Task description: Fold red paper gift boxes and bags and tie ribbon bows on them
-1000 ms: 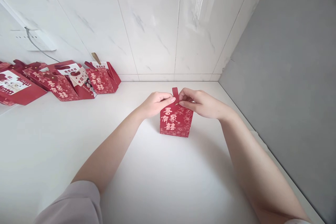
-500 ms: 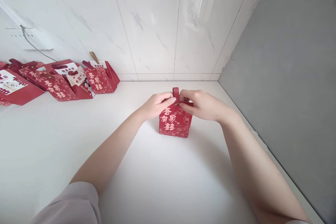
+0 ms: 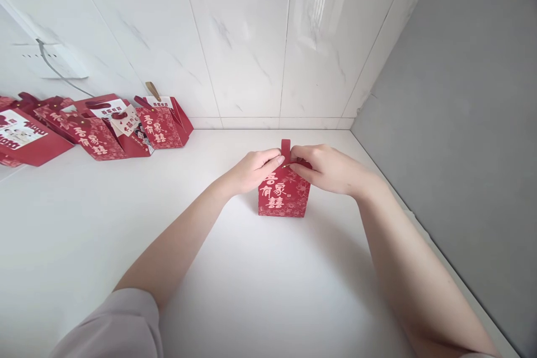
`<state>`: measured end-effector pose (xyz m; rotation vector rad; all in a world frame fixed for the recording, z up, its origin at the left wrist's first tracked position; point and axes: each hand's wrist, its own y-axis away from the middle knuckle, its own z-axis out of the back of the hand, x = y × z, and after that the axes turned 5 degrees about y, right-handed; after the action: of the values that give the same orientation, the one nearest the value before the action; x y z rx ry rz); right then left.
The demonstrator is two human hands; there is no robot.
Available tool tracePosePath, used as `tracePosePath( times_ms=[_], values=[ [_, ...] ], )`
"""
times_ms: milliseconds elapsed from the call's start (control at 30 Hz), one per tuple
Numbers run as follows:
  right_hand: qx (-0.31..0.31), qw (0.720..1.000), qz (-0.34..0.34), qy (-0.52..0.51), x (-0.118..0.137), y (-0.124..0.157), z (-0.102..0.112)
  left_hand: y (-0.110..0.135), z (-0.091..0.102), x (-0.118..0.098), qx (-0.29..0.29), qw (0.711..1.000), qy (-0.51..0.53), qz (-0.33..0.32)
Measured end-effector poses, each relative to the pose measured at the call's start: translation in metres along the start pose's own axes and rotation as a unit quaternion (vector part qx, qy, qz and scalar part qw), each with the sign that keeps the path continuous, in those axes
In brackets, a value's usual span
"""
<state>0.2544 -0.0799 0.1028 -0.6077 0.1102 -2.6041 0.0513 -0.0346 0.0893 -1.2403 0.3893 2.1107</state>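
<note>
A red paper gift box [image 3: 283,198] with pink characters and a floral print stands upright on the white tabletop [image 3: 235,291]. From its top rises a red strap handle [image 3: 286,149], with a small gold-coloured fastener at its base, partly covered by fingers. My left hand [image 3: 254,171] pinches the box's top edge left of the strap, thumb in front. On the other side of the strap, my right hand [image 3: 321,168] grips the same edge between thumb and curled fingers. The box's back and the far fingertips are hidden.
Several more red gift boxes stand along the wall at left, among them a floral one [image 3: 161,127] and one with a cartoon picture [image 3: 20,131]. A grey cable [image 3: 59,72] hangs from a wall socket [image 3: 62,61]. A grey panel [image 3: 453,95] borders the table's right side.
The hands stay at the top edge of the box, beside the strap. The box has turned slightly, and the whole view has shifted a little.
</note>
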Motion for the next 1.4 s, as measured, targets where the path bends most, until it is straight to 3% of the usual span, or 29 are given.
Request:
tracePosePath(
  times_ms=[300,533,667,967,1400],
  values=[
    [0.025,1.0,0.006,-0.01,-0.001,0.002,0.005,0.001,0.001,0.0,0.008,1.0,-0.002,0.007],
    [-0.044,0.995,0.04,0.08,0.0,0.001,0.005,0.0,0.001,0.0,0.001,1.0,-0.01,0.0],
    [-0.046,0.989,0.064,0.126,0.004,0.001,0.008,0.0,0.001,0.0,0.01,1.0,-0.009,0.003],
    [-0.067,0.946,0.075,0.308,0.016,0.001,0.005,0.0,0.0,-0.001,0.005,1.0,0.0,0.008],
    [-0.09,0.958,0.065,0.265,0.011,0.0,0.002,0.0,-0.001,0.001,0.007,1.0,0.019,0.001]
  ],
)
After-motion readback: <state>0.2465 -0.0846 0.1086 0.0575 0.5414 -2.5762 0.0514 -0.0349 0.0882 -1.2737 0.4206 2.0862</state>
